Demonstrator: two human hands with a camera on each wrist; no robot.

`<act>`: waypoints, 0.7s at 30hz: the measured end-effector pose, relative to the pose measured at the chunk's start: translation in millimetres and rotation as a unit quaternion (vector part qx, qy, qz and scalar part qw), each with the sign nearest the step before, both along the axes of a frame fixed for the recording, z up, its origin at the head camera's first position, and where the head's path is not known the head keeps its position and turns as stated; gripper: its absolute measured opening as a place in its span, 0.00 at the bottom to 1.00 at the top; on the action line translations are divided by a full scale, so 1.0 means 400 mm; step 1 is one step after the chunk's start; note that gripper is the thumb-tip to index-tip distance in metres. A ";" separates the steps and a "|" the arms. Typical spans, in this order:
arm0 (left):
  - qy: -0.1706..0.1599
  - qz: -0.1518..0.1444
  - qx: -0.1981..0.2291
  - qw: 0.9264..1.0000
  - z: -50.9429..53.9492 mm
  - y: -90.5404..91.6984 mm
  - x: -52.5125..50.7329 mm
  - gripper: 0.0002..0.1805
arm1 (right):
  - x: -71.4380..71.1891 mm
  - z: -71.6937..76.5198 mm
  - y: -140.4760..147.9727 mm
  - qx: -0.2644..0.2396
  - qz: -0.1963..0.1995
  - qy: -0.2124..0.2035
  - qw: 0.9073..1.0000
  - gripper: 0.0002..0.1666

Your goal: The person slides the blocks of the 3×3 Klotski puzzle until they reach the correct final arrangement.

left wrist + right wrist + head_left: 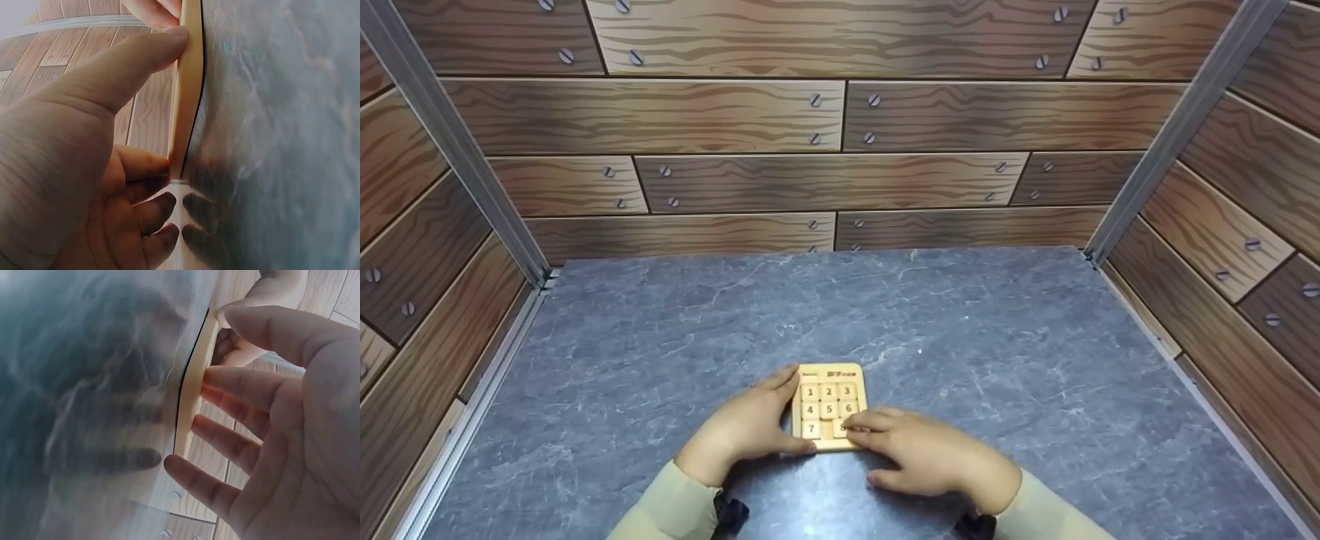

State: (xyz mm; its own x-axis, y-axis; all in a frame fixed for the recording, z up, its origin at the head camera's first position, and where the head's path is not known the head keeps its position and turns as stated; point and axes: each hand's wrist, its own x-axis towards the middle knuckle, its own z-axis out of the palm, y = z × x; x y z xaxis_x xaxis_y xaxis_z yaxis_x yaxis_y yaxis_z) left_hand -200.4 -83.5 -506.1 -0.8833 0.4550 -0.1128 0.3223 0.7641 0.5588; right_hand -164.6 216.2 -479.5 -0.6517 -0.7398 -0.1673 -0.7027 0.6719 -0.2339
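Observation:
A yellow sliding number puzzle (829, 446) lies flat near the table's front, its numbered tiles in three rows. The bottom row has a gap between the 7 tile (811, 429) and the 8 tile, which fingertips partly cover. My left hand (746, 424) holds the puzzle by its left side, thumb on the near edge and forefinger at the upper left corner. From the right comes my right hand (922, 450), its extended fingertips touching the 8 tile and its thumb apart from the frame. Seen edge-on, the puzzle (190, 73) sits between thumb and forefinger in the left wrist view.
A grey marbled tabletop (720, 315) spreads around the puzzle. Wood-patterned panels (735, 180) stand at the back and both sides, with metal posts (1177, 112) at the back corners. Dark straps (730, 515) are on both wrists.

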 end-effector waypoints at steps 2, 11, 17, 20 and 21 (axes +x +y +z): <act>0.000 -0.001 -0.001 1.000 -0.002 -0.001 -0.001 0.68 | 0.002 -0.002 -0.007 0.002 0.001 0.002 1.000 0.41; 0.000 0.003 0.002 1.000 -0.006 -0.007 -0.023 0.68 | -0.020 -0.022 -0.031 0.010 -0.003 0.003 1.000 0.43; 0.002 0.008 0.002 1.000 -0.012 -0.008 -0.036 0.67 | -0.038 -0.036 -0.027 -0.003 -0.003 -0.006 1.000 0.46; 0.002 0.006 -0.005 1.000 -0.015 -0.008 -0.041 0.67 | -0.053 -0.040 -0.012 -0.043 -0.018 -0.028 0.999 0.45; -0.001 0.005 -0.008 1.000 -0.016 -0.009 -0.043 0.67 | -0.058 -0.042 -0.005 -0.059 -0.026 -0.036 0.997 0.45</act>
State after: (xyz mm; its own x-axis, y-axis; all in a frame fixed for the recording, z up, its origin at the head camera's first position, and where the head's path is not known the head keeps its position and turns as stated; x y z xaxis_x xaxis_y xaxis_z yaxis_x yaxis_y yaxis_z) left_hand -217.5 -87.1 -512.5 -0.8875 0.4443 -0.1225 0.3134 0.7767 0.5465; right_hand -187.9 214.4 -496.2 -0.6790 -0.7228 -0.1287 -0.6466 0.6718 -0.3614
